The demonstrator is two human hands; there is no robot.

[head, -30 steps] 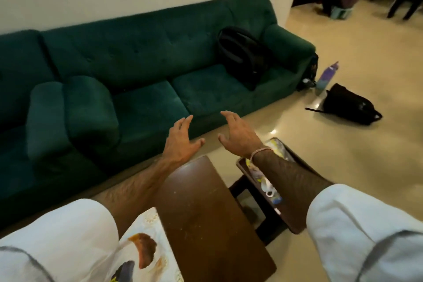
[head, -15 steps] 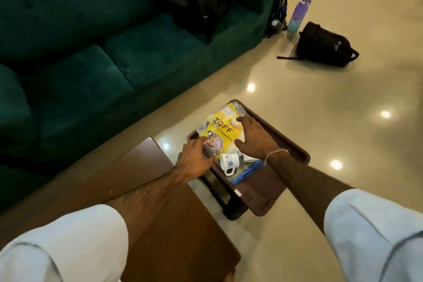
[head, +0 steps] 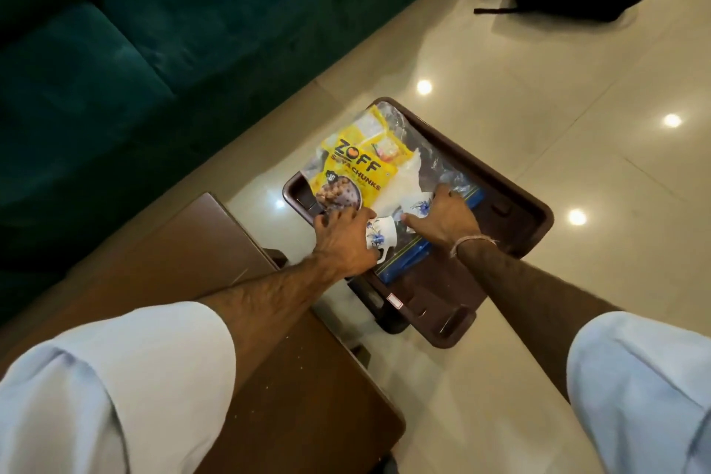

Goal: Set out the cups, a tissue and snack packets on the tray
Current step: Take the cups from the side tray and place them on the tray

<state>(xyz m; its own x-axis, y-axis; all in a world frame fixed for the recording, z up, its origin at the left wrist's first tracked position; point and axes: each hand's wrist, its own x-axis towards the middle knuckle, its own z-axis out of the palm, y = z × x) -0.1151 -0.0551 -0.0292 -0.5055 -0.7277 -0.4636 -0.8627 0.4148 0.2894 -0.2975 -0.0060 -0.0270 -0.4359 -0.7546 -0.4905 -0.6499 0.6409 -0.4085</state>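
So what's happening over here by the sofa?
A person is leaning over a brown tray on the floor. The left hand rests on a white floral cup beside the yellow Zoff soya chunks packet; the right hand covers a second floral cup. Clear plastic packets and something white lie underneath.

Brown tray (head: 511,181), rectangular, raised rim. Yellow packet (head: 352,175), printed "ZOFF Soya Chunks", lies flat at its far-left end; left fingertips (head: 334,215) rest on its near edge. White cup (head: 381,235), blue floral print, lies between thumb and thumb. Second cup (head: 419,203) of the same pattern sits under the right fingers (head: 448,193). White tissue (head: 404,177) lies just beyond them.
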